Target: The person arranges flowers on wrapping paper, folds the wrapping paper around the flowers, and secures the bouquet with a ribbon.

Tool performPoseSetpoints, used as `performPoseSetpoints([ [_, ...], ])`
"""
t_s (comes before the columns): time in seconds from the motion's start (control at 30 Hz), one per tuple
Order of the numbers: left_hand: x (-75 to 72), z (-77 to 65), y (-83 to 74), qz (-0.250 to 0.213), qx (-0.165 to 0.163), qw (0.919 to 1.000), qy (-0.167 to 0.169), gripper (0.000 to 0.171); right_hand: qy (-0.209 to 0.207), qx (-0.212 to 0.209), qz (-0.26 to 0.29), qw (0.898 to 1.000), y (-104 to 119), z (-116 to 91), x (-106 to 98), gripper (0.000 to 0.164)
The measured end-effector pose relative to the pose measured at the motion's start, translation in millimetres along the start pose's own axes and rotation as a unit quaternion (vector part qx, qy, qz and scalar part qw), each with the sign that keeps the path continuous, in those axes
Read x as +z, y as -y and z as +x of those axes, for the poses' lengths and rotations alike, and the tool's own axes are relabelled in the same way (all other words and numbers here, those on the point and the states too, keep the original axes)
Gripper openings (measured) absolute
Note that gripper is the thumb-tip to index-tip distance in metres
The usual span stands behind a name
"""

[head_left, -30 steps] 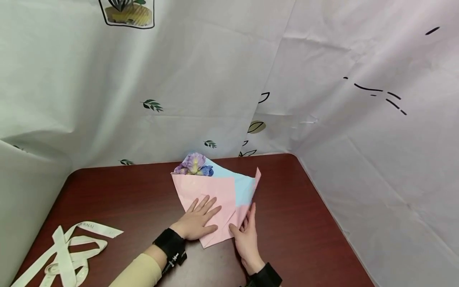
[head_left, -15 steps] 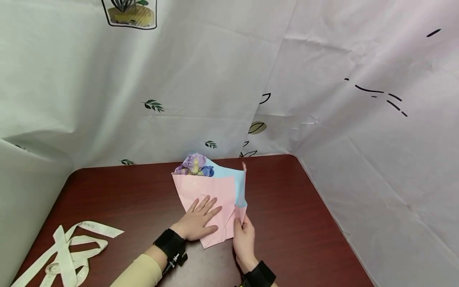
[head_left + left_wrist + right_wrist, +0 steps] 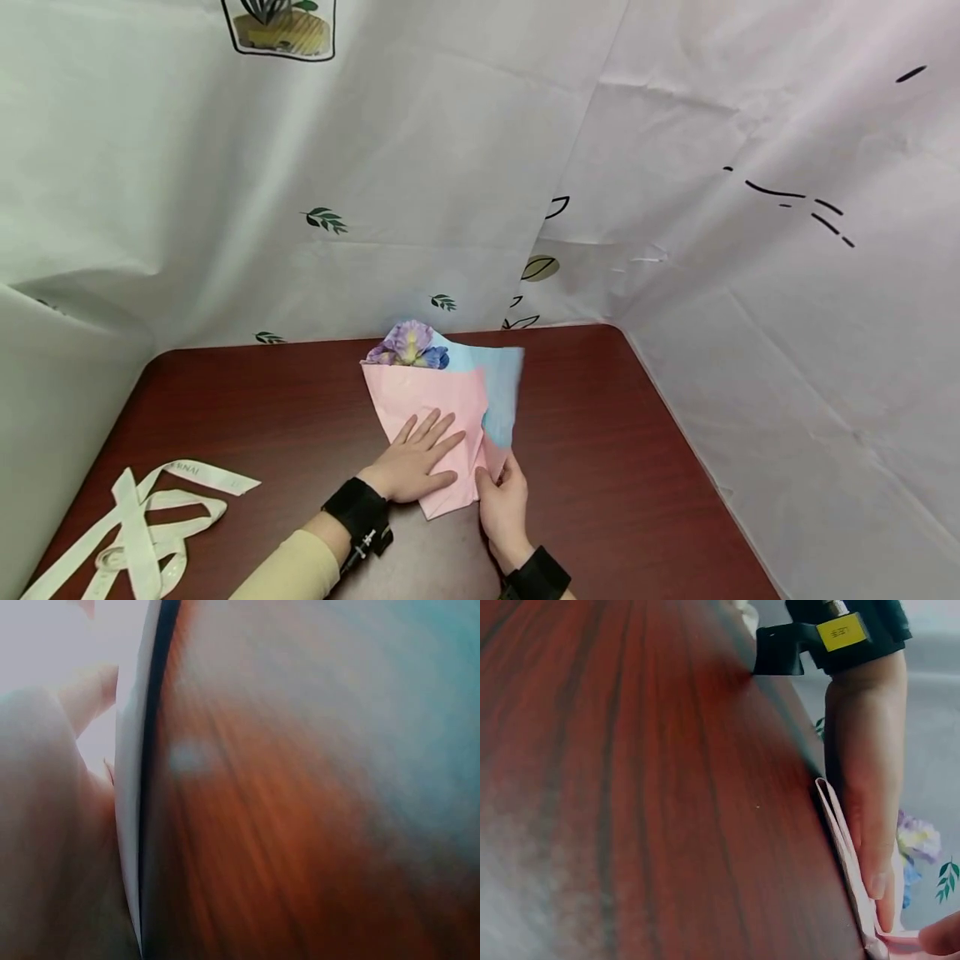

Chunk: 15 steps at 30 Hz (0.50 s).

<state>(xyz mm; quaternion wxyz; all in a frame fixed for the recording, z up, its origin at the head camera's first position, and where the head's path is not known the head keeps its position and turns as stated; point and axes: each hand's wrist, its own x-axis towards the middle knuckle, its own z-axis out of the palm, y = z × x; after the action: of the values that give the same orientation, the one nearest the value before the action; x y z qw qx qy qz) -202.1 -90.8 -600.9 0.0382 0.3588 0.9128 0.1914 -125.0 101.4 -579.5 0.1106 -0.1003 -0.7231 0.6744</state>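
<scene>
A sheet of wrapping paper [image 3: 431, 386], pink outside and light blue inside, is folded around purple and blue flowers [image 3: 409, 343] whose blooms show at its upper left. My left hand [image 3: 411, 462] lies flat on the pink front with its fingers spread. At the lower right, my right hand [image 3: 504, 504] pinches the paper's loose right side between thumb and fingers. In the right wrist view the folded pink edge [image 3: 844, 851] stands just above the table, beside the left hand [image 3: 870, 795]. Any stems are hidden inside the paper.
A loosely looped cream ribbon [image 3: 135, 521] with printed letters lies at the left of the dark red-brown wooden table [image 3: 615, 467]. Pale printed cloth [image 3: 420, 167] hangs behind the table and along both sides.
My right hand has moved left with the paper's right side, folding it inward; its upper blue corner has since swung slightly back right. The left hand has stayed on the front.
</scene>
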Motion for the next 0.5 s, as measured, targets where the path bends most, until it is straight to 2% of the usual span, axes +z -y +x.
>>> performPoseSetpoints([
  [0.07, -0.5, 0.1, -0.2, -0.001, 0.000, 1.0000, 0.000, 0.069, 0.003, -0.004, -0.008, 1.000, -1.4, -0.2, 0.1, 0.053],
  [0.27, -1.6, 0.0, -0.6, -0.007, 0.008, 0.9999, -0.005, 0.069, 0.001, -0.021, -0.135, 0.991, -5.1, -2.5, -2.6, 0.042],
  [0.37, -2.6, -0.3, -0.9, -0.013, 0.011, 0.9998, -0.007, 0.069, 0.014, -0.032, -0.138, 0.990, -5.2, -2.8, -4.7, 0.043],
  [0.5, -3.8, -0.7, -1.6, -0.017, 0.008, 0.9998, -0.001, 0.069, 0.031, -0.027, -0.128, 0.991, -4.9, -3.2, -7.2, 0.045],
])
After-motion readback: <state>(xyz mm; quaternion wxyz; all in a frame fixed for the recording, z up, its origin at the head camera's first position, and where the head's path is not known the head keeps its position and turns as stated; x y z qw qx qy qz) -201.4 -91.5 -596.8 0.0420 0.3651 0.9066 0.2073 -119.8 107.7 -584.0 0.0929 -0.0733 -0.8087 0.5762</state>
